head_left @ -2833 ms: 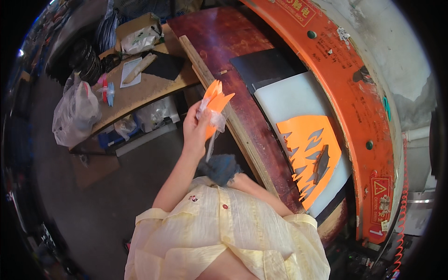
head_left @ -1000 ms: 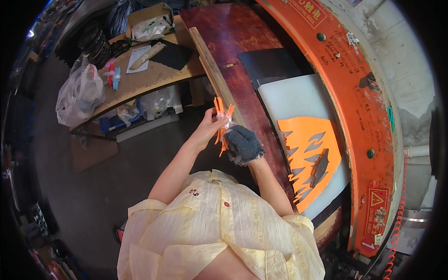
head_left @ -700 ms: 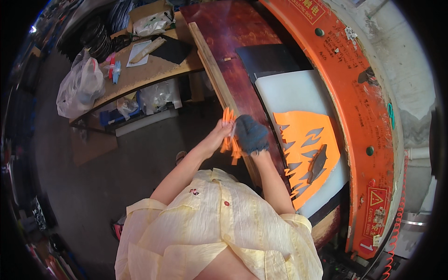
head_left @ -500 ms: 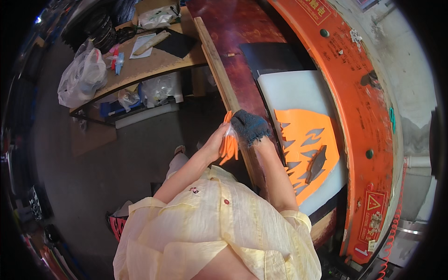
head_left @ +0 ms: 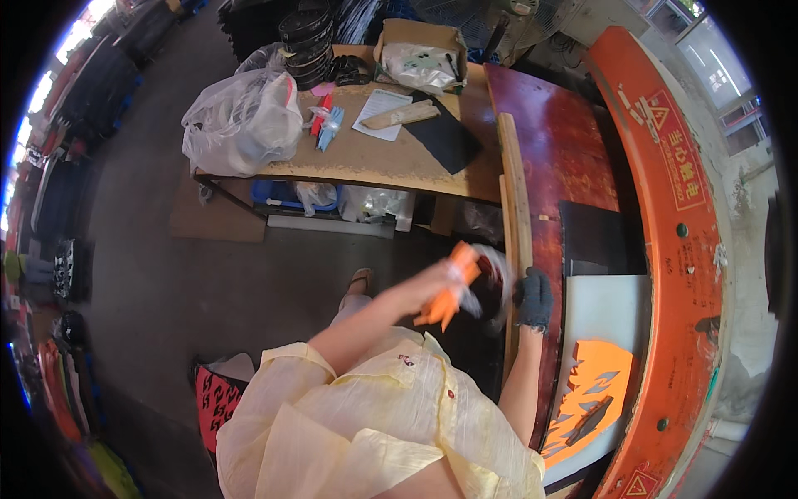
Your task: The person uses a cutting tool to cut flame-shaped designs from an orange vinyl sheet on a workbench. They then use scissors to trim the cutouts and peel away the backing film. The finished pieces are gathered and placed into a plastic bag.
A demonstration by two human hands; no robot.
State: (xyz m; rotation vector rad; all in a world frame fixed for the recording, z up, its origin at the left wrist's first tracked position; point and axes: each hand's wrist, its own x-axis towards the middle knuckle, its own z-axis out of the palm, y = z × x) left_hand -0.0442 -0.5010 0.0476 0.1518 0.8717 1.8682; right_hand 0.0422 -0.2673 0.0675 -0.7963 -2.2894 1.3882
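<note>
A bundle of thin orange foam pieces (head_left: 439,309) is gripped in my bare left hand (head_left: 424,287), blurred by motion. Clear plastic wraps its middle. From the bundle a translucent plastic strip (head_left: 502,279) bows out toward my right hand (head_left: 534,298), which wears a dark glove with its fingers closed. They appear to pinch the strip, though the grip itself is hard to see. That hand is over the wooden rail (head_left: 517,183) at the edge of the reddish table (head_left: 553,158). An orange cut-out sheet (head_left: 586,387) lies on a white board (head_left: 607,303) to the right, a dark piece (head_left: 592,420) on top.
Beyond my hands, a brown worktable (head_left: 366,162) carries a plastic bag (head_left: 245,121), red and blue bundles (head_left: 329,129), paper (head_left: 378,112), a black sheet (head_left: 445,137) and a box (head_left: 416,37). A long orange machine beam (head_left: 677,249) bounds the right side.
My view has swung so more of the worktable shows. My hands have drawn apart: the left moved away with the bundle, the right toward the rail, and the plastic strip now spans between them.
</note>
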